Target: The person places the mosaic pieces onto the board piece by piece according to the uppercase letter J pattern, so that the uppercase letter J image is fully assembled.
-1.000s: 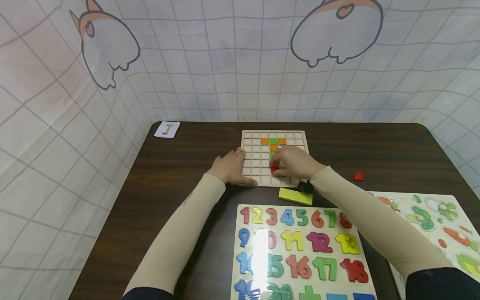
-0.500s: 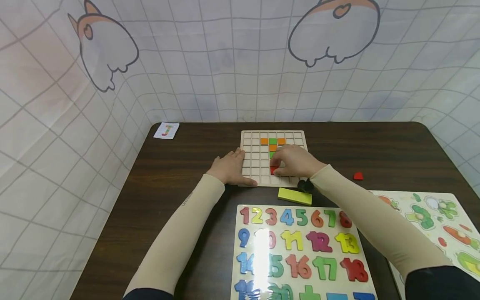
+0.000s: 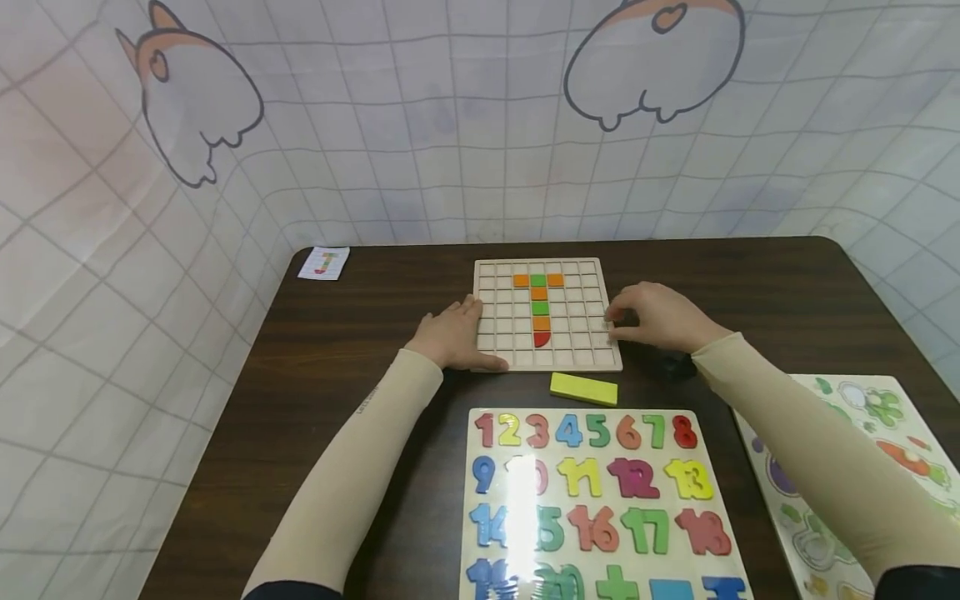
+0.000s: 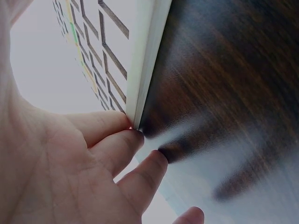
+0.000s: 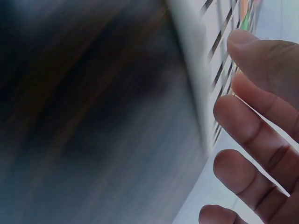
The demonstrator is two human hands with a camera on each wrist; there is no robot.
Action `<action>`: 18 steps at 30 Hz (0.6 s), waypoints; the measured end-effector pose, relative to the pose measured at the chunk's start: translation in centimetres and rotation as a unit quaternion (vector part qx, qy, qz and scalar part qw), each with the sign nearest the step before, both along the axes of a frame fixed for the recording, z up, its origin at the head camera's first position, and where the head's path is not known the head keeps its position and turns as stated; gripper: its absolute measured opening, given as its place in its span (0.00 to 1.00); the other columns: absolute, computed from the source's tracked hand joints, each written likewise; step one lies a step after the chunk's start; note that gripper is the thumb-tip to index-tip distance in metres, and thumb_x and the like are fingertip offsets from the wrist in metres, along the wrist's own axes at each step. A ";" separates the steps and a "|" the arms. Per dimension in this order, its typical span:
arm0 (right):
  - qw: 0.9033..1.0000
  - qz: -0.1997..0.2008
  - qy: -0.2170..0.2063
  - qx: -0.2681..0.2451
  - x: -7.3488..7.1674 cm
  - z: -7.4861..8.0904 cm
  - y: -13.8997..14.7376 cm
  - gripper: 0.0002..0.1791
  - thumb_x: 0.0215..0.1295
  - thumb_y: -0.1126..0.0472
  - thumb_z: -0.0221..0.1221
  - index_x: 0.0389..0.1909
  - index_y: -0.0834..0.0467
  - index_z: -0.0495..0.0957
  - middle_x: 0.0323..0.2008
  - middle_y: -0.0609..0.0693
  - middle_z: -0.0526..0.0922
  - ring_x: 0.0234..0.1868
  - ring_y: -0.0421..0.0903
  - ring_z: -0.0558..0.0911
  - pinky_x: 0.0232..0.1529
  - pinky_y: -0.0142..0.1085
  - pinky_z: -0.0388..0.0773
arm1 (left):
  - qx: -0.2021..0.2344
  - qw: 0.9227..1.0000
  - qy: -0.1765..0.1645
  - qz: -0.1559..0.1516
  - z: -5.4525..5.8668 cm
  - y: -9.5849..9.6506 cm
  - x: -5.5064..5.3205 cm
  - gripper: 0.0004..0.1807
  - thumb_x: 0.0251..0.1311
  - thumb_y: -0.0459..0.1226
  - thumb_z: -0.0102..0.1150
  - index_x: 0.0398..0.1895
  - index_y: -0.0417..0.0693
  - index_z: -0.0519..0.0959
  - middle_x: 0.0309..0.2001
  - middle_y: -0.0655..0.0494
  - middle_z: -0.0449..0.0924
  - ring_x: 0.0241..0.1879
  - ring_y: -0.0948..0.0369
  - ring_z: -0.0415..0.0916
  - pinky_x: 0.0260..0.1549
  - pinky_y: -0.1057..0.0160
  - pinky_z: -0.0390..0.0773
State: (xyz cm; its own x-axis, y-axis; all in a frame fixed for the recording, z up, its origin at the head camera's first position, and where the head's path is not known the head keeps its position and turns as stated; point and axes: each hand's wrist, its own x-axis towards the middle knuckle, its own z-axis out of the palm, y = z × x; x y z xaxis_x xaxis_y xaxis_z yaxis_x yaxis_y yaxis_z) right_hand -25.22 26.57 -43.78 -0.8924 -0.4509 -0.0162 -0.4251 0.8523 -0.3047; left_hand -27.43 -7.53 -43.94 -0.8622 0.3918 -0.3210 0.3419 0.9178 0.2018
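A pale wooden grid board [image 3: 585, 333] lies on the dark table. Several coloured tiles form its T-like figure: an orange, green, orange row on top, then a column ending in a red rounded tile [image 3: 542, 339]. My left hand [image 3: 456, 335] rests along the board's left edge; in the left wrist view its fingertips [image 4: 128, 144] touch the rim. Beside the right edge is my right hand [image 3: 660, 317], fingers loosely bent. Thumb and fingers [image 5: 238, 116] are apart in the right wrist view, with nothing visible between them.
A yellow-green block [image 3: 583, 389] sits just in front of the grid board. Nearer stands a number puzzle board [image 3: 487, 497]. A vegetable puzzle board [image 3: 892, 433] lies partly under the right sleeve. A small picture card [image 3: 324, 263] is at the far left corner.
My right hand has left the red tile and moved right, off the board, uncovering the tile column. The left hand stays at the edge. The loose red piece on the right is now hidden.
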 end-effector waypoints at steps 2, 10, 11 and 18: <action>1.000 -0.006 -0.002 0.007 0.3 -0.1 1.7 0.14 0.64 0.56 0.72 0.48 0.56 0.89 0.47 0.54 0.89 0.49 0.53 0.86 0.52 0.54 0.82 | 0.001 1.000 0.000 0.002 0.0 -0.1 -0.1 0.68 0.49 0.71 0.68 0.84 0.45 0.50 0.85 0.47 0.49 0.83 0.46 0.52 0.75 0.31 0.58; 0.999 -0.034 -0.018 0.028 1.4 -0.4 6.9 0.17 0.62 0.56 0.73 0.50 0.58 0.87 0.49 0.56 0.88 0.50 0.56 0.86 0.54 0.56 0.83 | 0.006 1.000 0.008 0.004 0.0 -0.2 -0.1 0.67 0.49 0.71 0.68 0.84 0.46 0.52 0.85 0.46 0.50 0.83 0.46 0.54 0.74 0.31 0.60; 0.999 -0.037 -0.020 0.031 1.6 -0.5 7.4 0.18 0.62 0.56 0.74 0.50 0.59 0.87 0.49 0.56 0.88 0.51 0.57 0.86 0.54 0.57 0.82 | 0.005 1.000 0.009 0.004 0.0 -0.2 0.0 0.67 0.49 0.71 0.68 0.84 0.46 0.52 0.85 0.47 0.51 0.83 0.46 0.54 0.74 0.31 0.60; 0.995 -0.074 -0.028 0.059 2.7 -0.4 10.2 0.23 0.60 0.53 0.74 0.53 0.60 0.86 0.50 0.58 0.87 0.51 0.58 0.85 0.54 0.60 0.81 | 0.008 1.000 0.004 0.000 0.2 0.1 0.2 0.67 0.49 0.70 0.68 0.84 0.45 0.51 0.85 0.47 0.50 0.83 0.46 0.53 0.75 0.31 0.59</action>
